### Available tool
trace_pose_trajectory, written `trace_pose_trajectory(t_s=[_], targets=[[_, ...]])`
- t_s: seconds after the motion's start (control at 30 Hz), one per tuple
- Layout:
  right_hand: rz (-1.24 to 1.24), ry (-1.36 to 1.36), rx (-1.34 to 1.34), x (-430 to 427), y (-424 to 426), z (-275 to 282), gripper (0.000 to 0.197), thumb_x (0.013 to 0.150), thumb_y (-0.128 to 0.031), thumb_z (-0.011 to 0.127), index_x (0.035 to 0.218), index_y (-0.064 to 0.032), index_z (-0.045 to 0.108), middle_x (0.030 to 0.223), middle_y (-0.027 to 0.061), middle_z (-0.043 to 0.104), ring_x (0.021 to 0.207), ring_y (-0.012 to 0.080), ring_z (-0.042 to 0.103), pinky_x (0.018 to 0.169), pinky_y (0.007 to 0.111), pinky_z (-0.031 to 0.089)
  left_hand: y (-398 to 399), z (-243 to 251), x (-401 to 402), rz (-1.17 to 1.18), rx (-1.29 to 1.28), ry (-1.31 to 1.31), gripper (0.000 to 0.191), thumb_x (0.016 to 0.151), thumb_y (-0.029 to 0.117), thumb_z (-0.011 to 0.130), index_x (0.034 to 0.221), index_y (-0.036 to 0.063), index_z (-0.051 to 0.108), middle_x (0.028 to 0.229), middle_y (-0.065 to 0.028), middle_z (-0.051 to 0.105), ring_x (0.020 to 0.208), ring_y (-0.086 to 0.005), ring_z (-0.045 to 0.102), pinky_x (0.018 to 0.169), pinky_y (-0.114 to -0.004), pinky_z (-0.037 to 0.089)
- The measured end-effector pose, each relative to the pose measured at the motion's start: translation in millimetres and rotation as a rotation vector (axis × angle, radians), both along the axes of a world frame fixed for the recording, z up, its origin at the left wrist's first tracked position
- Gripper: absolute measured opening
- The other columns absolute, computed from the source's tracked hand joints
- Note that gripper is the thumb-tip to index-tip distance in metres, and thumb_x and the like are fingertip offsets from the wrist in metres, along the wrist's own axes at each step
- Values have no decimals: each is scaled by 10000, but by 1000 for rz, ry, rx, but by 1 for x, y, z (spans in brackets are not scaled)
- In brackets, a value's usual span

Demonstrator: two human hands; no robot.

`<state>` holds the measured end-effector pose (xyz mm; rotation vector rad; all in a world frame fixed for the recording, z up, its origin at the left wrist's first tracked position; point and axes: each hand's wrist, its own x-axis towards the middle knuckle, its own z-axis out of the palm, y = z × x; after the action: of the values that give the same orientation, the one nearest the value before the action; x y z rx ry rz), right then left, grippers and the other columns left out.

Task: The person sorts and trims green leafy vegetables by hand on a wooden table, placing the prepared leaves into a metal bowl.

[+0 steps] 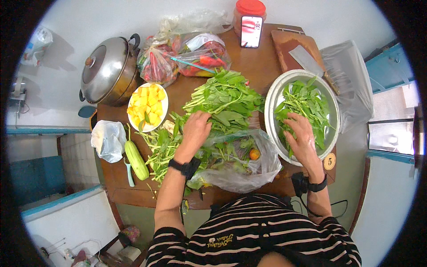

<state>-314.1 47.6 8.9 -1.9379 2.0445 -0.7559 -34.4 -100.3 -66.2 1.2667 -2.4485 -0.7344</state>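
Observation:
My left hand (pixel 197 128) rests at the near edge of a large pile of leafy greens (pixel 230 93); its fingertips are partly hidden, so I cannot see whether they grip a stem. My right hand (pixel 302 137) is over a round metal basin (pixel 272 133), fingers spread and curved above more leafy greens (pixel 308 103) inside it. Between my arms sits a clear plastic bag (pixel 233 178) holding leaves and a small orange fruit or vegetable (pixel 254 154). Loose stems and leaves (pixel 160 147) lie to the left of my left hand.
A plate of yellow cubes (pixel 146 106), a ridged gourd (pixel 136 162) and a peeler (pixel 129 173) lie left. A lidded pot (pixel 110 71) and bagged peppers (pixel 203 61) stand behind. A cleaver (pixel 305 58) lies across a cutting board (pixel 283 43); a phone (pixel 251 31) leans on a red-lidded jar (pixel 250 6).

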Motion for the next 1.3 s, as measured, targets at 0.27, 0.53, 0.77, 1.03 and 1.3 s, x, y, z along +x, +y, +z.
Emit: trace_pose_trajectory(t_s=[0.27, 0.53, 0.77, 1.03, 1.3], targets=[[37, -36, 1, -1, 7, -5, 263, 704, -37, 617, 962, -8, 575, 1093, 143, 533, 1033, 337, 482, 880, 418, 390, -22, -26, -32, -48, -260, -87, 97, 714, 27, 577, 808, 18, 557, 766, -134, 464, 789, -315, 481, 667, -411, 417], [124, -63, -11, 10, 0, 0, 252, 695, -12, 619, 943, 4, 575, 1057, 144, 547, 982, 323, 510, 840, 403, 418, -19, 4, -19, 51, -11, 321, 164, 770, 72, 590, 920, 7, 597, 797, -100, 549, 737, -241, 533, 672, -314, 437], [157, -109, -104, 21, -13, 3, 262, 692, 2, 616, 951, -3, 576, 1032, 136, 559, 946, 321, 526, 811, 399, 428, -4, 40, 1, 203, 466, 575, 164, 830, 71, 590, 970, -11, 564, 766, 29, 530, 681, -47, 468, 605, -192, 393], [308, -120, -254, 42, -45, 27, 313, 681, 0, 607, 992, -10, 570, 1032, 131, 563, 969, 316, 523, 807, 387, 436, 12, 77, 10, 102, 544, 551, 92, 803, 45, 617, 879, 44, 566, 687, 78, 429, 619, -24, 378, 544, -174, 311], [425, -29, -237, 69, -61, 20, 397, 689, -79, 610, 1077, -32, 542, 1075, 107, 545, 1078, 284, 466, 934, 435, 341, 27, 94, 10, -58, 668, 346, 142, 794, 46, 616, 913, 26, 541, 663, 38, 459, 594, -41, 391, 519, -207, 339]])
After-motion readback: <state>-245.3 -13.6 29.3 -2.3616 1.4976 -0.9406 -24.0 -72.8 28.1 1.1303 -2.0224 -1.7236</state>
